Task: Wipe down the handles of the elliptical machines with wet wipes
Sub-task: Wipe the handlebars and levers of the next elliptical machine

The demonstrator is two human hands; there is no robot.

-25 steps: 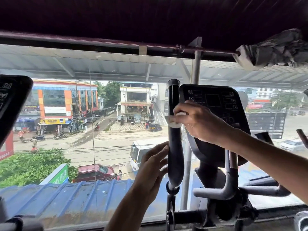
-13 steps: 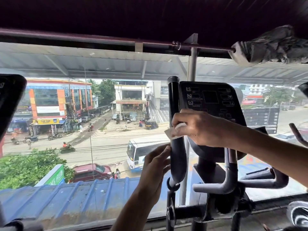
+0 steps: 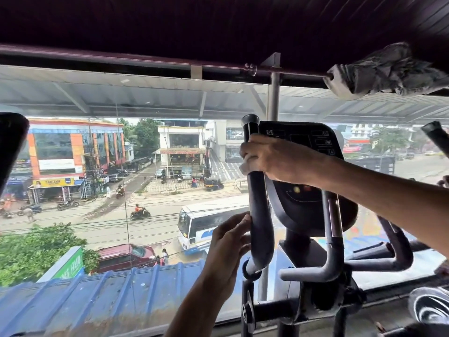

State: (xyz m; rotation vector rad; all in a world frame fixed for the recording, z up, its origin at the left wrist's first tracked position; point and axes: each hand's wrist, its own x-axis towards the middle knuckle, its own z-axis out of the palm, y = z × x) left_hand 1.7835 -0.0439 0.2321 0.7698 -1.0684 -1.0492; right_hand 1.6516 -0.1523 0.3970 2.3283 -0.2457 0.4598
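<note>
The right hand (image 3: 274, 159) has slid up the left moving handle (image 3: 258, 210) of the elliptical machine: half a second ago it was wrapped round the middle of the black foam sleeve, and now it sits just below the top cap, level with the upper half of the console (image 3: 303, 139). Its grip is clamped round the handle with the wet wipe (image 3: 246, 165) pressed between palm and foam, so only a white edge of the wipe shows under the fingers on the handle's left side. The left hand (image 3: 228, 242) has stayed low, fingers relaxed and their tips touching the left side of the lower bend, apparently steadying the handle rather than holding it. The upward stroke suggests the middle stretch of this handle has been covered and the top end is being done now; the lower bend under the left hand, the fixed grey handlebar (image 3: 332, 239) below the console and the other moving handle (image 3: 435, 137) at the far right look untouched. A downward pass, with the left hand moved clear, seems the likely way to finish this handle.
</note>
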